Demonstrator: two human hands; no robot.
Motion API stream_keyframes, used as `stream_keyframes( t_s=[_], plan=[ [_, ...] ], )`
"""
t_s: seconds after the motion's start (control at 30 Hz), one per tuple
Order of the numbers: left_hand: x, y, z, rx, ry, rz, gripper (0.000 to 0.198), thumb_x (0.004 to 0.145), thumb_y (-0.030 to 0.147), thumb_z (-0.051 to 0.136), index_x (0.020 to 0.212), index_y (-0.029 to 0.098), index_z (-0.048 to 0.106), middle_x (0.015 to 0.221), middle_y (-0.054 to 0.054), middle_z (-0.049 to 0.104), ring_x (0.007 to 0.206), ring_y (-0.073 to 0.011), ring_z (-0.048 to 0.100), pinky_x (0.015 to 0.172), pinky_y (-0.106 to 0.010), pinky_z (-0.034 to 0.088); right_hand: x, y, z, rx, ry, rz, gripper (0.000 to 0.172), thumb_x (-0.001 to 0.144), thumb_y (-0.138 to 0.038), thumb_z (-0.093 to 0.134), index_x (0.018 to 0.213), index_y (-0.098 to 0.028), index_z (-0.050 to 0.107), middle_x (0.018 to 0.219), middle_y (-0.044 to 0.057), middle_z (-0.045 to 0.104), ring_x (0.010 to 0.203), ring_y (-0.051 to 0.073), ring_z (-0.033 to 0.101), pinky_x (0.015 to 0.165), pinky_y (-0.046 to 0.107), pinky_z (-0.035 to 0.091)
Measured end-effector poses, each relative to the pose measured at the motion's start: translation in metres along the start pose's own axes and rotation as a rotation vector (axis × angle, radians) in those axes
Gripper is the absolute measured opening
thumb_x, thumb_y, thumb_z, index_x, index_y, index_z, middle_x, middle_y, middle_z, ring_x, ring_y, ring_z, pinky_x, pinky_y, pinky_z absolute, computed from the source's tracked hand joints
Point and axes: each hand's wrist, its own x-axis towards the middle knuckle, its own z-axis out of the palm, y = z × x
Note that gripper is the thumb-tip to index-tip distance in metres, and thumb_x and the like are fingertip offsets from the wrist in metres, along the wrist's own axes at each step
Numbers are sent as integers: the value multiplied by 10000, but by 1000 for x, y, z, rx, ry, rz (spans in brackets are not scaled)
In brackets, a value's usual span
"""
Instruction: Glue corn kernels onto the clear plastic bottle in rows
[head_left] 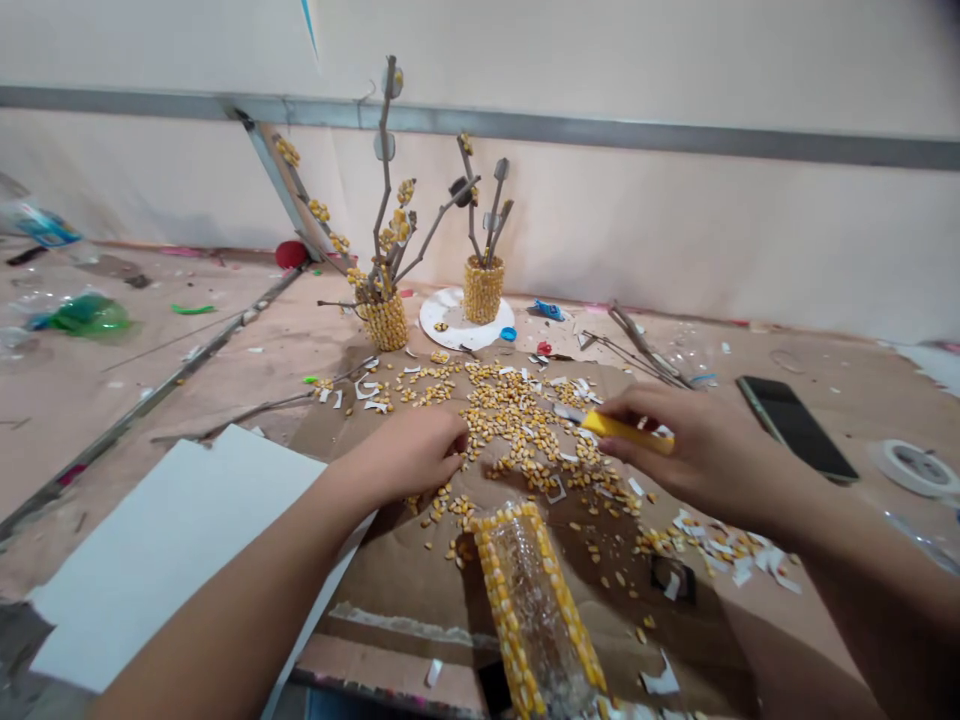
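Note:
Loose yellow corn kernels (510,400) lie spread over a brown cardboard sheet (420,590), mixed with small white scraps. My left hand (424,450) rests at the left edge of the kernels with its fingers curled together; what they hold, if anything, is hidden. In my right hand (660,435) is a yellow utility knife (626,432), its blade pointing left above the kernels. Below and between my hands lies a clear plastic bottle (525,590) with rows of kernels stuck along it; neither hand touches it.
Two kernel-covered pots (386,322) (484,290) with twigs stand at the back, one on a white disc (435,320). White paper (180,550) lies left. A phone (795,425), a tape roll (916,467) and twigs (645,345) are on the right.

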Motion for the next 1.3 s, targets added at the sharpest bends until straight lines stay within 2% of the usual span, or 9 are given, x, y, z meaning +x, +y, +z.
stream_keyframes(
  t_s=[0.1, 0.2, 0.33, 0.43, 0.63, 0.8, 0.93, 1.13, 1.3],
  plan=[
    [2, -1, 5, -24, 43, 10, 123, 848, 180, 604, 878, 214, 719, 862, -46, 764, 748, -214, 669, 627, -311, 404, 18, -22, -10, 59, 89, -21, 237, 981, -446, 651, 1044, -230, 724, 1010, 78, 777, 865, 236, 693, 765, 381, 528],
    [5, -2, 8, -57, 56, 10, 113, 837, 174, 608, 877, 209, 708, 844, -42, 752, 698, -196, 646, 600, -307, 392, 29, -32, -7, 80, 107, -33, 209, 966, -417, 654, 1026, -228, 721, 985, 76, 772, 846, 233, 679, 745, 377, 512],
    [7, 0, 11, -73, 112, 7, 148, 852, 160, 572, 909, 205, 701, 906, -52, 763, 772, -211, 669, 654, -315, 439, 35, -26, 2, 108, 23, -68, 182, 976, -392, 629, 977, -229, 709, 935, 70, 755, 830, 227, 657, 744, 377, 502],
    [10, 2, 12, -32, 143, 21, 162, 864, 167, 567, 915, 203, 717, 941, -69, 762, 825, -237, 679, 702, -339, 476, 34, -18, 5, 109, 14, -63, 171, 970, -381, 635, 964, -227, 709, 902, 62, 742, 803, 222, 646, 726, 370, 490],
    [12, 13, 11, 93, 111, 10, 138, 882, 224, 619, 894, 178, 749, 954, -103, 746, 890, -270, 694, 790, -374, 512, 33, -13, 4, 101, 22, -58, 157, 965, -367, 644, 933, -223, 698, 864, 56, 719, 783, 221, 626, 714, 363, 463],
    [11, 23, 11, 169, 103, -5, 238, 965, 311, 587, 889, 162, 757, 948, -129, 733, 911, -279, 696, 810, -380, 520, 34, -12, 4, 48, 31, -65, 118, 950, -317, 681, 888, -216, 682, 831, 51, 701, 762, 208, 606, 699, 349, 430],
    [12, 27, 15, 208, 102, -24, 266, 985, 258, 534, 891, 150, 757, 918, -130, 742, 872, -290, 699, 800, -410, 514, 34, -11, 5, 34, 42, -75, 116, 955, -322, 686, 900, -220, 683, 849, 48, 711, 777, 208, 605, 704, 350, 433],
    [17, 31, 19, 168, 98, -24, 249, 978, 211, 514, 959, 141, 752, 1003, -148, 747, 938, -304, 697, 832, -420, 509, 35, -9, 9, 7, 49, -71, 88, 939, -313, 686, 910, -231, 696, 876, 57, 733, 827, 237, 635, 731, 376, 443],
    [19, 27, 18, 145, 88, -41, 229, 985, 171, 472, 983, 126, 697, 1028, -159, 734, 982, -301, 678, 868, -403, 499, 37, -6, 12, 24, 54, -53, 110, 934, -336, 682, 904, -231, 693, 876, 61, 739, 807, 228, 629, 721, 372, 448]
  ],
)
